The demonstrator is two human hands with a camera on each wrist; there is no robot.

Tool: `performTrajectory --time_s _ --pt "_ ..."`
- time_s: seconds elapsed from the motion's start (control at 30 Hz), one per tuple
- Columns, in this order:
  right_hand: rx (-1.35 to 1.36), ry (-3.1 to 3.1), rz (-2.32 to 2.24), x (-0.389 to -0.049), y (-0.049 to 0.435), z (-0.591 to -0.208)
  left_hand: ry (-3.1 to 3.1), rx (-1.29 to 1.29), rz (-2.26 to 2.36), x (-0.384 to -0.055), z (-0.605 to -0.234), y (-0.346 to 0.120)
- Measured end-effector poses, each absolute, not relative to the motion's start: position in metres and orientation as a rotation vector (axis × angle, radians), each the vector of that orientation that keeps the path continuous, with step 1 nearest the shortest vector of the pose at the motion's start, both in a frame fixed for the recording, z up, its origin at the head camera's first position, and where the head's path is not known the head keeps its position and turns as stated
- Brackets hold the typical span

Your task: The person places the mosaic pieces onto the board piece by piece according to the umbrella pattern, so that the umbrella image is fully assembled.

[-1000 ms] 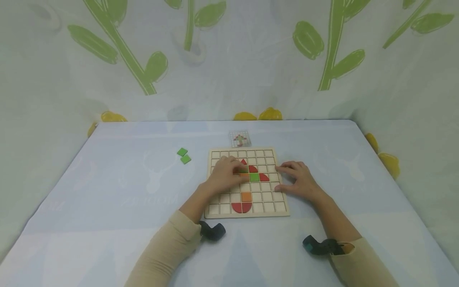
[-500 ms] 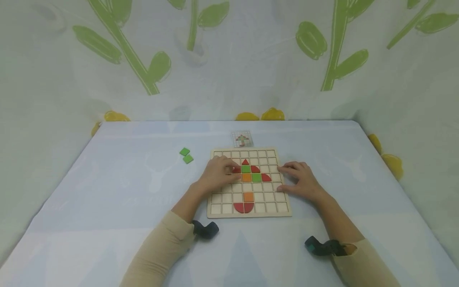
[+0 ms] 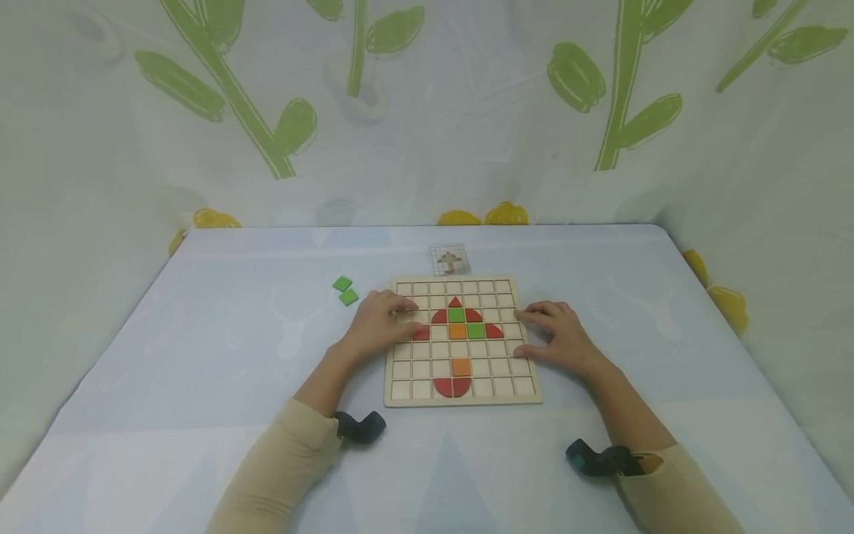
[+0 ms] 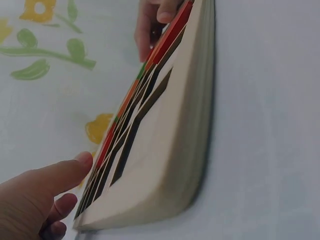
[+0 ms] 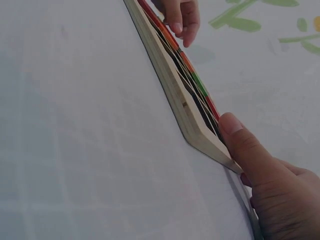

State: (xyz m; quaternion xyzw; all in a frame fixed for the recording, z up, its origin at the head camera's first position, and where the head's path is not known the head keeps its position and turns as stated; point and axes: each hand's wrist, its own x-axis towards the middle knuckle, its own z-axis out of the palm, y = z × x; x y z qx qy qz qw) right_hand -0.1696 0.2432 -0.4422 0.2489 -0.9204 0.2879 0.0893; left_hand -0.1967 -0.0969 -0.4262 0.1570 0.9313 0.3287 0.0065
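A wooden grid board [image 3: 411,368] lies flat, with red, green and orange tiles set in several cells. My left hand [image 3: 375,320] is over its left edge, thumb and fingers apart with nothing visible between them. The thumb tip overlaps a red quarter-circle tile [image 3: 421,335]. At the right edge rests my right hand [image 3: 559,335], its thumb and index finger spread along the rim. A red triangle tile [image 3: 455,302] tops the pattern. Under it come a green square tile [image 3: 456,316] and an orange square tile [image 3: 457,331]. Two red tiles [image 3: 443,388] form a half circle below.
Two loose green square tiles [image 3: 345,291] lie on the table left of the board. A small pattern card [image 3: 450,259] lies just behind the board. A plant-print sheet [image 3: 467,148] rises behind the table [image 3: 220,334].
My left hand has moved left from the middle of the board to its left edge, uncovering the green, orange and red tiles. My right hand has stayed at the right edge.
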Motion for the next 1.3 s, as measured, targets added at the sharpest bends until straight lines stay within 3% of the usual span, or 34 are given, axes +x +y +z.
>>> performTrajectory --time_s 1.3 --pt "0.743 -2.724 0.882 -0.171 0.244 -0.445 3.110 0.077 1.001 -0.206 -0.424 -0.176"
